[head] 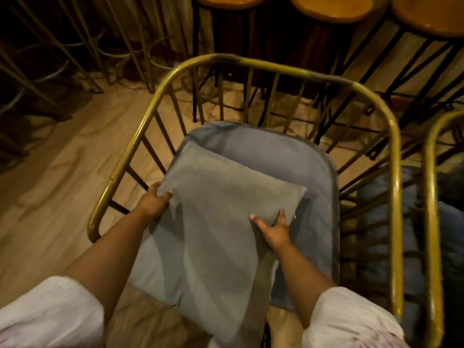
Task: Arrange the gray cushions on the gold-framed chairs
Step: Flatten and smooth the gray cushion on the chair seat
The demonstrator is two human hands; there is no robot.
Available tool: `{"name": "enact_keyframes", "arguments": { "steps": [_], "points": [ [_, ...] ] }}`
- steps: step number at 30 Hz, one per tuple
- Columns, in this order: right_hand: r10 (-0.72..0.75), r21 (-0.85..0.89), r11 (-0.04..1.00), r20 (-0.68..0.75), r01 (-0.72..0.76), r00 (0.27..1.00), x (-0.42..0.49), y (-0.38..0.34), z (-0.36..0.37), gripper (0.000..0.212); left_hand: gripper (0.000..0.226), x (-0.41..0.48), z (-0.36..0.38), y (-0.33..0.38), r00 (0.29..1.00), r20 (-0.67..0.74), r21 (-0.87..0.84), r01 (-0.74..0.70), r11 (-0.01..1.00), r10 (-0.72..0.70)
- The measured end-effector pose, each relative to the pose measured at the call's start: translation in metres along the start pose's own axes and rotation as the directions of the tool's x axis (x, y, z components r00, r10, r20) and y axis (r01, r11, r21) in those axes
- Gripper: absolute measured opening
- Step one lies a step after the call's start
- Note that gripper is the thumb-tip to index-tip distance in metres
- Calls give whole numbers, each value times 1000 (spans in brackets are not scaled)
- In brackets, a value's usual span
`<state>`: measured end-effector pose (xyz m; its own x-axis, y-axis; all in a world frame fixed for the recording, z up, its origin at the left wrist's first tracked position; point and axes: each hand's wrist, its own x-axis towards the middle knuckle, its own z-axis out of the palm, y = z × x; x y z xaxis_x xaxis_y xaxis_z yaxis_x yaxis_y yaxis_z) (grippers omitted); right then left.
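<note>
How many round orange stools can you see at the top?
3. One stool is left of centre at the top edge, one in the middle, one at the right. All are cut off by the frame; more may be hidden beyond it.

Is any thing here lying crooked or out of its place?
Yes. The gray cushion, held by both hands, lies turned at an angle on the blue seat pad of the gold-framed chair, its near end overhanging the seat front.
</note>
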<state>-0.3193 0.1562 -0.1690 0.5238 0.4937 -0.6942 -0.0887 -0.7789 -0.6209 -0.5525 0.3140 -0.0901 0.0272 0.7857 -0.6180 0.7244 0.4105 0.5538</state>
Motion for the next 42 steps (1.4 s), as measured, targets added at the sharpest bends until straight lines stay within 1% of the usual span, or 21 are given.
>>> {"name": "enact_keyframes", "arguments": {
  "steps": [1,3,4,7,9,12,15,16,18,19,20,23,26,29,31,33,35,36,38,40,42],
  "points": [
    [2,-5,1000,-19,-2,1000,0,2,2,123,65,10,0,-6,1000,15,5,20,1000,-20],
    [-9,24,1000,-34,10,999,4,9,0,121,69,27,0,-15,997,51,15,63,998,-63],
    [-28,47,998,-27,29,999,8,15,-1,125,72,35,0,-18,994,63,15,83,996,-84],
    [-94,138,986,-24,96,995,12,29,-4,146,85,52,1,-26,987,73,-40,145,989,-142],
    [-100,226,969,-30,104,995,12,40,-4,150,91,59,4,-34,984,80,-66,166,984,-160],
    [-89,303,949,-18,90,996,4,47,-1,143,104,58,8,-41,988,57,-53,146,988,-143],
    [-117,347,929,-51,127,992,5,35,-6,138,98,49,9,-29,994,27,-36,109,993,-108],
    [-125,361,923,-48,134,991,4,28,-9,133,97,46,8,-22,995,29,-51,94,994,-93],
    [-130,369,918,-68,146,989,5,14,-18,112,99,41,9,-6,996,49,-90,85,992,-81],
    [-138,364,918,-82,158,987,8,9,-24,103,100,38,9,0,996,58,-104,80,991,-74],
    [-155,356,917,-93,179,983,11,4,-31,99,102,36,11,5,996,64,-112,73,991,-66],
    [-191,305,927,-118,219,974,19,-11,-58,101,109,28,19,16,998,66,-134,26,991,-17],
    [-222,272,928,-140,253,965,25,-21,-84,98,115,28,33,21,997,65,-177,-21,984,33],
    [-233,250,931,-153,266,960,34,-23,-102,99,115,40,51,16,995,85,-187,-36,982,53],
    [-217,225,944,-131,242,967,40,-17,-106,104,112,40,63,10,993,94,-168,-56,984,72],
    [-171,164,970,-65,179,983,41,-8,-102,112,118,36,74,4,985,142,-126,-82,989,100],
    [-107,54,993,-13,108,994,43,1,-97,132,130,38,81,-3,979,174,-27,-98,995,101],
    [-75,11,997,-7,75,997,44,4,-96,139,130,41,82,-6,981,172,18,-93,996,88],
    [-54,-23,998,-2,54,999,50,7,-97,141,127,52,84,-12,985,156,61,-79,995,69],
    [-46,-3,999,-14,46,999,50,3,-100,139,130,54,81,-10,988,145,85,-64,994,52],
    [-40,4,999,-36,40,999,46,2,-101,137,132,48,77,-2,988,138,121,-84,989,67]
  ]
}}
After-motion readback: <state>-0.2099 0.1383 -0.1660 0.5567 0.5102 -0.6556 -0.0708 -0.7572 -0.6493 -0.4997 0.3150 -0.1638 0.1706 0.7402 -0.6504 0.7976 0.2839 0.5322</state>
